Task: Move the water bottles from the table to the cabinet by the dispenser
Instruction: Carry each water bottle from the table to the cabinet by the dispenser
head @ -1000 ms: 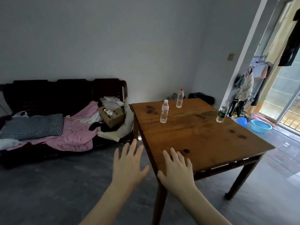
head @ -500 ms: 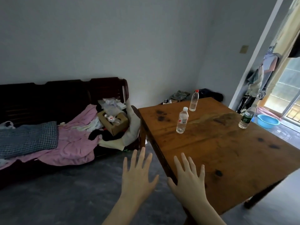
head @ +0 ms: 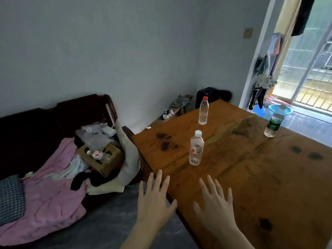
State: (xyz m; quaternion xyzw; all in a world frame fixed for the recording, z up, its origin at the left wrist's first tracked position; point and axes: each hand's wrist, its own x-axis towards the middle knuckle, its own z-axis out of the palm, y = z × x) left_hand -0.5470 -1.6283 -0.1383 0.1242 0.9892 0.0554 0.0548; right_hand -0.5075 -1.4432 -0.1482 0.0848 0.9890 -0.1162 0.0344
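Three clear water bottles stand upright on a brown wooden table [head: 251, 177]. The nearest has a white cap [head: 196, 148]. Farther back stands one with a red cap [head: 203, 111]. A third with a green label [head: 274, 124] is at the table's far right edge. My left hand [head: 155, 200] hovers over the table's near left edge, fingers spread, holding nothing. My right hand [head: 214, 203] is spread above the tabletop, short of the white-capped bottle, also empty. No cabinet or dispenser is in view.
A dark wooden sofa [head: 53, 123] on the left holds a pink blanket [head: 46, 203], clothes and a cardboard box [head: 102, 157]. Bags and clothes lie in the far corner [head: 181, 103]. A blue basin [head: 279, 110] sits by the balcony door on the right.
I have come closer to the table and the view has tilted; the bottles look larger and nearer. Both hands stay spread and have reached forward over the table's edge.
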